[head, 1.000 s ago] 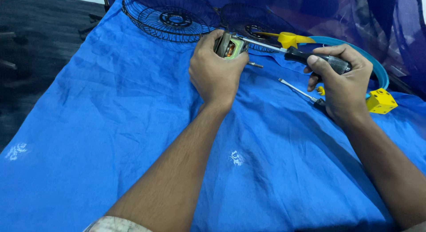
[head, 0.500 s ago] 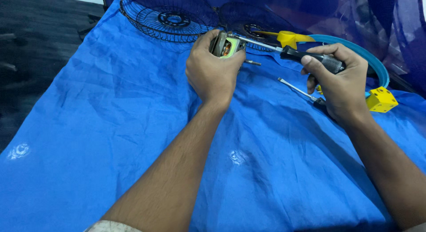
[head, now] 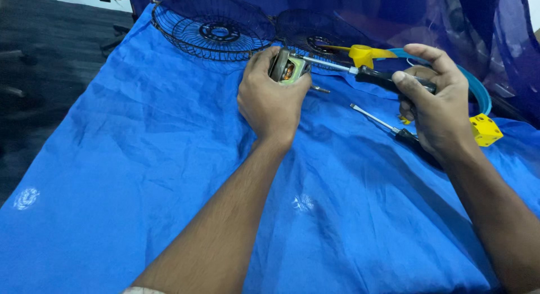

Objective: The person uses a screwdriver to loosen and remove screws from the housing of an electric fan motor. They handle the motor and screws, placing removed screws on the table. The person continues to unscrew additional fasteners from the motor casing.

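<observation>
From the head view, a small fan motor (head: 288,68) is gripped in the left hand (head: 271,100) above the blue cloth (head: 140,159). A black-handled screwdriver (head: 360,72) is held in the right hand (head: 436,105), its tip at the motor, seemingly touching. A second screwdriver (head: 388,128) lies beneath; wire fan guards (head: 211,27) lie beyond.

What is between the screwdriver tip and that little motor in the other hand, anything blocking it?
Nothing visible. The left hand holds the small motor above the blue cloth, and the screwdriver in the right hand has its shaft running straight to the motor's top edge. A second screwdriver lies on the cloth below, out of the way.
</observation>
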